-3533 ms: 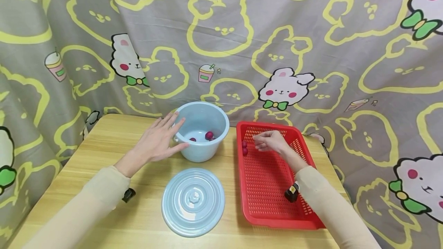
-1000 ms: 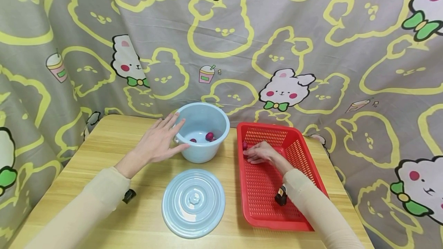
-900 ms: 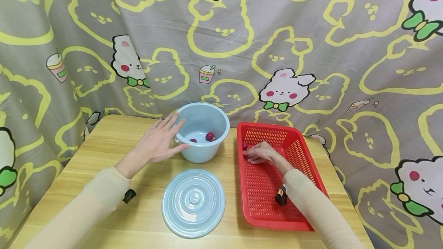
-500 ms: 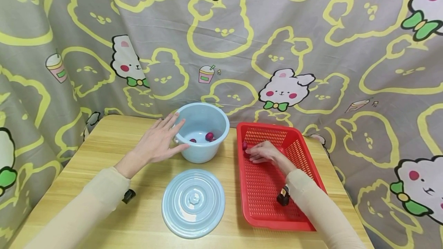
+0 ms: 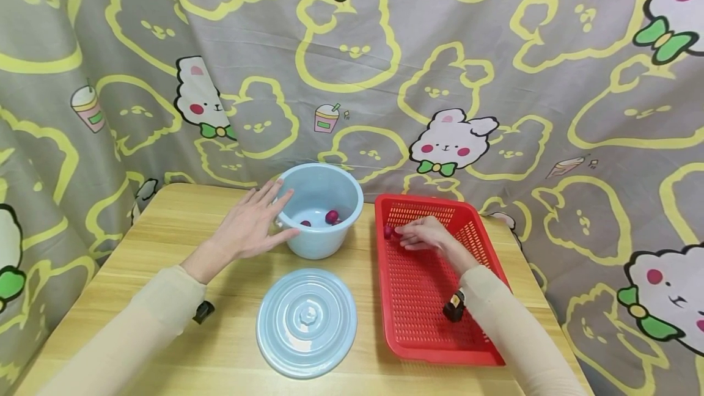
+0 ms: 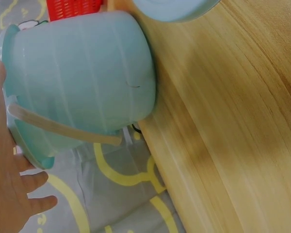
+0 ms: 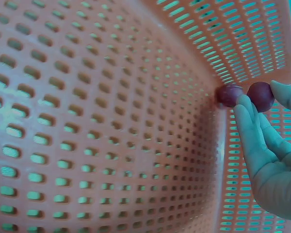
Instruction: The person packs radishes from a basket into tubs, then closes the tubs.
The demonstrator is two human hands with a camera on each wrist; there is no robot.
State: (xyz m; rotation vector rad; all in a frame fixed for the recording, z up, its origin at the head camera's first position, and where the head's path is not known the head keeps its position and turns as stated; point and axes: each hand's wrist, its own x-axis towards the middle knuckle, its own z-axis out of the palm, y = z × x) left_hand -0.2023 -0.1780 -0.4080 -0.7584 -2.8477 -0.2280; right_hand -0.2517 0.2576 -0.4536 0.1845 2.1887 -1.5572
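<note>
In the head view my right hand (image 5: 426,234) is low inside the red basket (image 5: 420,313), near its back left corner. Between thumb and fingertips it pinches a small, round, dark-red fruit (image 7: 261,96), clearest in the right wrist view. A second such fruit (image 5: 388,231) lies beside it against the basket's left wall. My left hand (image 5: 244,225) touches the rim of the light blue bucket (image 5: 316,243) with its fingers spread and straight. Several more dark-red fruits (image 5: 332,217) lie on the bucket's bottom, some partly hidden by its front wall.
A round light blue lid (image 5: 307,322) with a central knob lies on the wooden table (image 5: 220,347) in front of the bucket. A patterned grey curtain (image 5: 352,78) hangs right behind the table. The bucket's handle (image 6: 63,127) hangs down its side.
My right hand reached down to the fruits at the basket's left wall, pinched one, and has shifted slightly back and right with it. The left hand stays at the bucket rim.
</note>
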